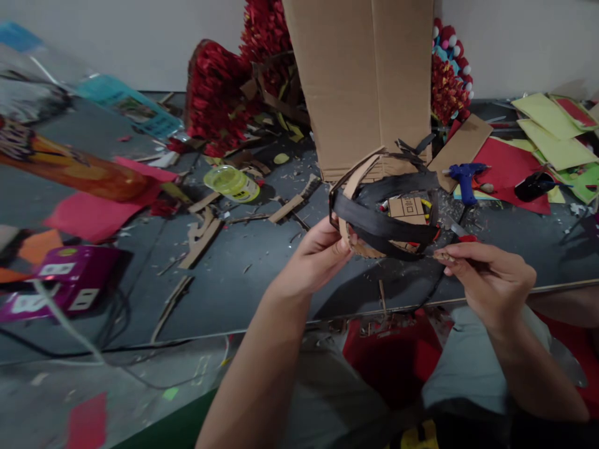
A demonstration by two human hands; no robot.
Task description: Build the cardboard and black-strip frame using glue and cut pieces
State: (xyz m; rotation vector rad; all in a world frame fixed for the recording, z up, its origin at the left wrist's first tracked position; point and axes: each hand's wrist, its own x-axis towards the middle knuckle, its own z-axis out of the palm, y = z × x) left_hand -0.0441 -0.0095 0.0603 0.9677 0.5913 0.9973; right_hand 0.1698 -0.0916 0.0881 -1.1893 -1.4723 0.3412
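Observation:
Above the table's front edge I hold up a rounded open frame of curved cardboard strips, several of them black on the outside. My left hand pinches its lower left side, thumb over a brown strip. At its lower right, my right hand has thumb and fingers closed on a small ragged bit of cardboard, close to the end of a black strip. Whether that bit is joined to the frame I cannot tell. Through the gaps show a printed cardboard piece and something yellow behind it.
A tall cardboard panel stands behind the frame. To the right lie a blue glue gun, a black cup and coloured sheets. Leftward are a yellow-green jar, cardboard scraps, an orange bottle and a purple box with cables.

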